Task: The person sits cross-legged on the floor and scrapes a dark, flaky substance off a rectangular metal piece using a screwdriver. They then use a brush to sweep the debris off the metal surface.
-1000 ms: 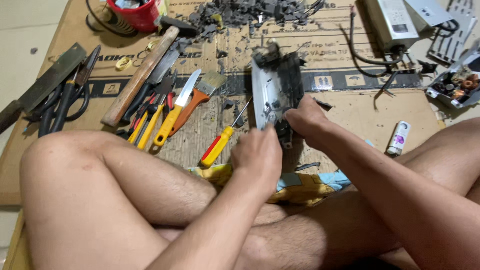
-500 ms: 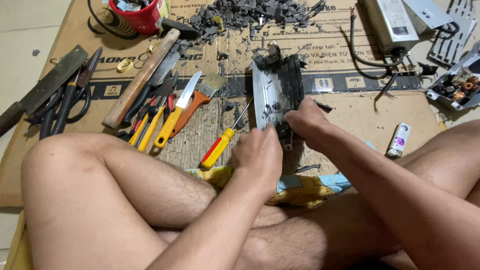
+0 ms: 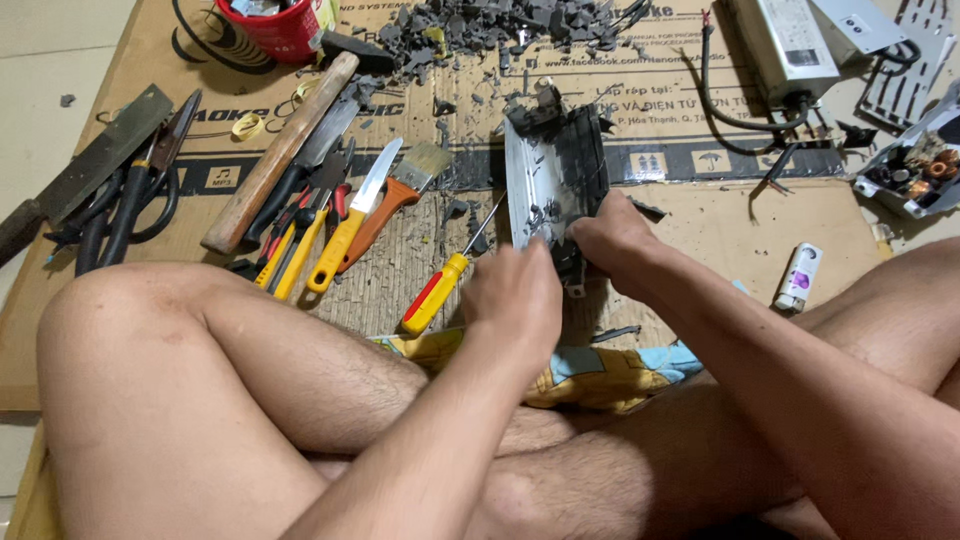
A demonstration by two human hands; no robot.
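We sit cross-legged on the cardboard sheet (image 3: 700, 215) with the metal housing (image 3: 553, 185) standing on it just ahead of our knees, a silver plate facing left and black potting along its right side. Our left hand (image 3: 512, 300) is curled against the lower end of the plate, fingers bent as if pinching its edge, though the fingertips are hidden behind the knuckles. Our right hand (image 3: 612, 238) clamps the black side of the housing from the right. We judge this to be the prying stage, plate being worked away from the potted core. The next move calls for a firm counter-hold and probably a lever; the yellow-handled screwdriver (image 3: 440, 285) lies just beside our left hand, the hammer (image 3: 285, 150) well apart
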